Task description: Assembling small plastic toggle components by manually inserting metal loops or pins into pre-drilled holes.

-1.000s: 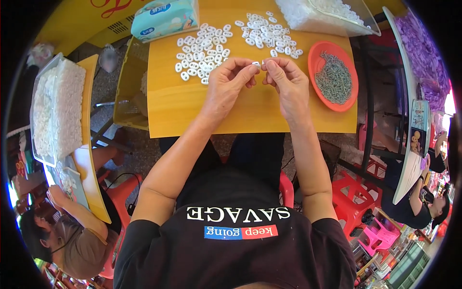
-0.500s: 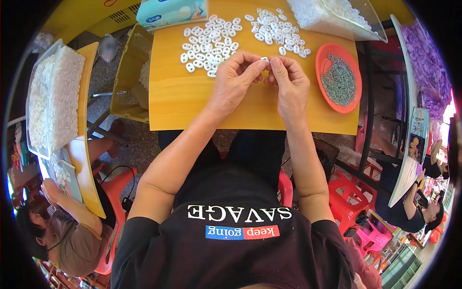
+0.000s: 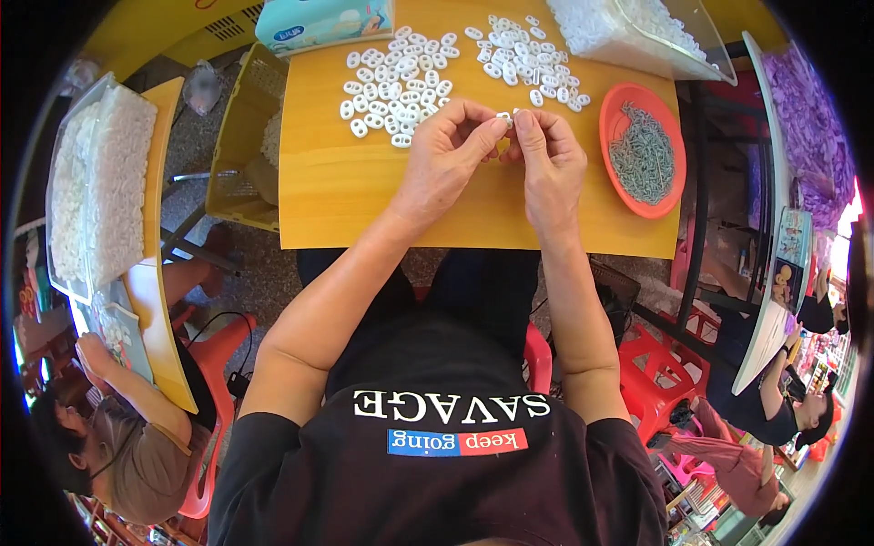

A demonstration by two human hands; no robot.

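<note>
My left hand [image 3: 444, 156] pinches a small white oval plastic piece [image 3: 504, 118] between thumb and fingers, over the yellow table [image 3: 364, 200]. Close beside it, the thumb and fingers of my right hand [image 3: 553, 166] are pressed together on the same piece or something tiny next to it; I cannot tell which. Two-holed white pieces [image 3: 396, 91] lie loose beyond my left hand. Further right is a second group of white pieces [image 3: 523, 56]. An orange-red oval tray [image 3: 649, 207] of small silvery metal parts [image 3: 642, 156] stands right of my right hand.
A light-blue tissue pack [image 3: 328, 23] and a clear bin [image 3: 674, 62] of whitish parts stand at the table's far edge. Left are a yellow crate [image 3: 246, 205], a filled clear box [image 3: 127, 173] and a seated person [image 3: 150, 437]. Red stools [image 3: 651, 373] stand at right.
My hands have barely moved; the white piece shows slightly more between the fingertips. At lower right, a person in reddish clothing has come further into view.
</note>
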